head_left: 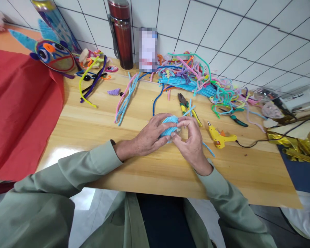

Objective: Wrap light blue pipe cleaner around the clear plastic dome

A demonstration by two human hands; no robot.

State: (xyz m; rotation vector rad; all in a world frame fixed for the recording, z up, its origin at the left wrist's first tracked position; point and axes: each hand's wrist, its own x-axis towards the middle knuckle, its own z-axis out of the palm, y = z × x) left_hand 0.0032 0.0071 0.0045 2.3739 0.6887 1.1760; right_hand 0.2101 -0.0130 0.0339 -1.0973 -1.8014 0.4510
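Note:
A rounded light blue pipe cleaner piece (169, 124) is held between both hands above the middle of the wooden table. My left hand (153, 133) curls around its left side, with thumb and fingers pressed on it. From the other side, my right hand (189, 137) pinches its right edge between thumb and index finger. A pale, see-through part shows at the edge beside the right fingers. One light blue pipe cleaner (208, 149) lies next to my right wrist. Just beyond the hands are pliers (182, 102) with yellow and green handles.
A yellow glue gun (220, 136) with a black cord lies to the right, near green-handled cutters (239, 121). Many coloured pipe cleaners (196, 84) pile against the tiled wall. A red thermos (122, 38) and a phone (148, 48) stand behind; red cloth (20, 113) covers the left.

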